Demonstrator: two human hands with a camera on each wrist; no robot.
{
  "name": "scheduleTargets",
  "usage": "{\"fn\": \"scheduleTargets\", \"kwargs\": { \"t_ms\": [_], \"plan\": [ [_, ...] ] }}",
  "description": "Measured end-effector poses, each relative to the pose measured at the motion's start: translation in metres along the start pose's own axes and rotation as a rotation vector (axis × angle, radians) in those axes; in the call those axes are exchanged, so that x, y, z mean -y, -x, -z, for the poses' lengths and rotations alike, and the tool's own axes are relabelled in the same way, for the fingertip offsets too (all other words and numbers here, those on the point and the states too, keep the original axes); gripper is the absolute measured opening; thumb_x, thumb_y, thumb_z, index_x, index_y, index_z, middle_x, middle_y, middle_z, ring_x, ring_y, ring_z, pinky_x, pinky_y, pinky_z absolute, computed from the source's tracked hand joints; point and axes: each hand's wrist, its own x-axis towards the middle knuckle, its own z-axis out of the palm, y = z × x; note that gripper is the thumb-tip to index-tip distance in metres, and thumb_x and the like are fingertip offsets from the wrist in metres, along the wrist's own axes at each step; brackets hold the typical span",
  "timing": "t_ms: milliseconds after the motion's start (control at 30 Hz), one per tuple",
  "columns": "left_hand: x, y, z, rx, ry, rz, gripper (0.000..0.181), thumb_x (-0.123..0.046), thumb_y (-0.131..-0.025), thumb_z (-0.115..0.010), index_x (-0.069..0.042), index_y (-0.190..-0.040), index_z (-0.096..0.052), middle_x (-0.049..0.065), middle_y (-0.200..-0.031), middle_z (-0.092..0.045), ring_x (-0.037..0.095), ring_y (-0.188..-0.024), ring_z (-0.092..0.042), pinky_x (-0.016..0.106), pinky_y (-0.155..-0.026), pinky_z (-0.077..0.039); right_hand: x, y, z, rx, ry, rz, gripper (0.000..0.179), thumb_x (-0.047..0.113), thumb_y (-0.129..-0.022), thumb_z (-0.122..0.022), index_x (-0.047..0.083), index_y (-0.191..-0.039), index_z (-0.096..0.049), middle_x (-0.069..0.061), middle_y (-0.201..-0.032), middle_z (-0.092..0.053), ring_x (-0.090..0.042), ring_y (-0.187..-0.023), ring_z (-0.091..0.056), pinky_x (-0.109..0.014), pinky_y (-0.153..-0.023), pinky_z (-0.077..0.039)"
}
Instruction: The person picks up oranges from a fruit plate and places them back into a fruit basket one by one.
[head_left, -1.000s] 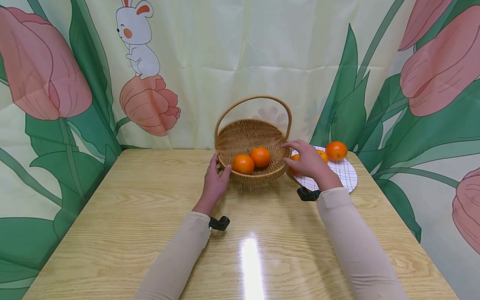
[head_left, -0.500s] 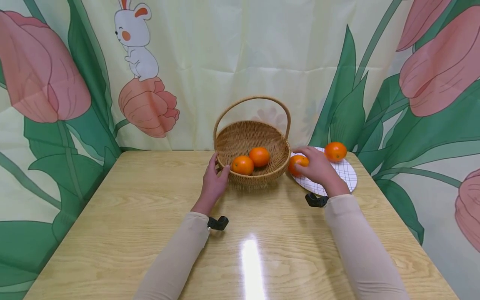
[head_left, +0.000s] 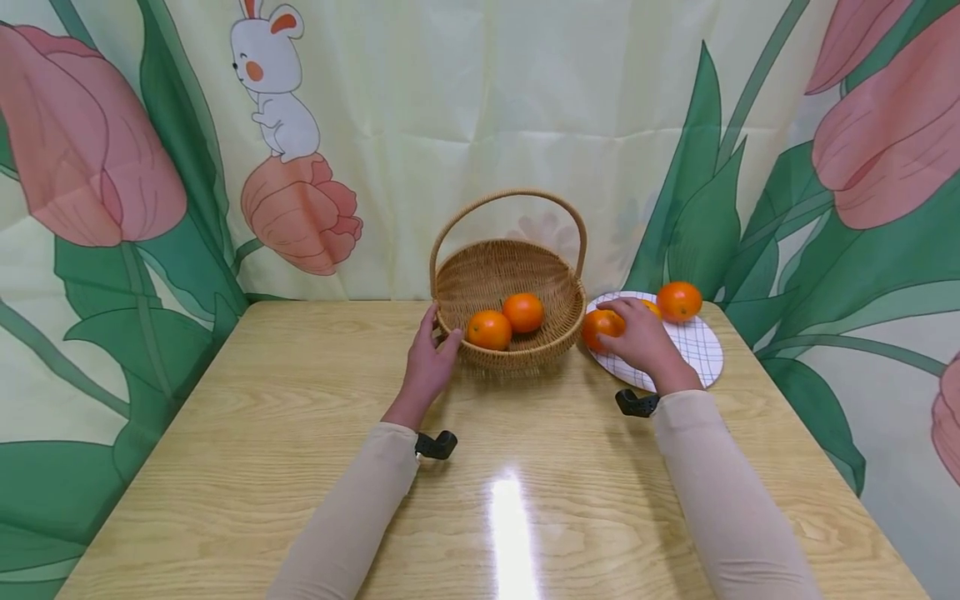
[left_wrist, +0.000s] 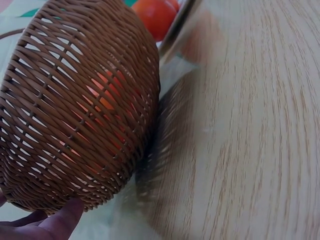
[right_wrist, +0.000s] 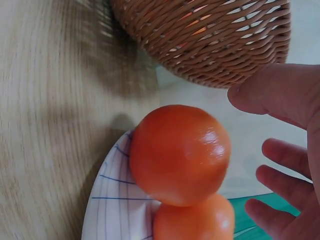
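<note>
Resting the left hand (head_left: pixel 429 365), thumb parted from fingers, against a wicker basket's (head_left: pixel 517 361) near-left side, probably to steady it. Spreading the right hand (head_left: pixel 642 338), grasping nothing visible, close by an orange fruit (head_left: pixel 596 335) on a checked plate (head_left: pixel 701 354), likely to fit its roundness. Beyond, in the basket's hollow: two more fruits (head_left: pixel 489 330), likely kept from rolling by woven walls.

Glossy orange fruit (right_wrist: pixel 180 155) are shining near a rough wicker basket (head_left: pixel 498 271).
At centre, the basket's woven strands are looking ribbed and uneven; at right, the plate (head_left: pixel 701 346) is looking smooth. The wood-grained bench (head_left: pixel 300 400) is gleaming glossily at lower centre, the thin cloth backdrop (head_left: pixel 420 108) is creasing across the top, and cloth sleeves (head_left: pixel 348 512) at the bottom are looking matt.
</note>
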Motion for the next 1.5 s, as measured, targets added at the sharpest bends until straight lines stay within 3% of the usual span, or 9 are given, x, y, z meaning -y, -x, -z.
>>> {"fn": "scheduleTargets", "kwargs": {
  "t_ms": [333,733,1500],
  "plan": [
    [0.002,0.001,0.000,0.002,0.003,-0.010,0.068,-0.039,-0.098,-0.052,-0.029,-0.156,-0.016,0.014,-0.156,-0.029,0.036,-0.136,-0.044,0.047,-0.100,-0.050,-0.005,-0.008,-0.009,0.024,-0.010,-0.041,0.058,0.020,-0.089,-0.062,0.008,-0.143,-0.044,-0.025,-0.150,-0.030,-0.048,-0.128,-0.040,-0.065,-0.102,-0.040],
    [0.002,0.002,-0.002,-0.018,-0.008,0.001,0.067,-0.036,-0.098,-0.054,-0.032,-0.155,-0.018,0.010,-0.156,-0.031,0.034,-0.134,-0.046,0.046,-0.099,-0.050,-0.012,-0.014,-0.021,0.032,0.010,-0.049,0.063,0.019,-0.086,-0.064,0.007,-0.144,-0.042,-0.025,-0.150,-0.029,-0.048,-0.128,-0.039,-0.065,-0.101,-0.040],
    [-0.001,0.003,-0.001,-0.012,-0.007,-0.008,0.068,-0.034,-0.099,-0.053,-0.026,-0.156,-0.017,0.013,-0.156,-0.030,0.034,-0.135,-0.045,0.047,-0.099,-0.050,-0.019,-0.016,-0.033,-0.001,0.050,-0.021,0.061,0.016,-0.086,-0.069,0.006,-0.141,-0.045,-0.025,-0.146,-0.035,-0.047,-0.128,-0.040,-0.065,-0.104,-0.037]
  ]
}}
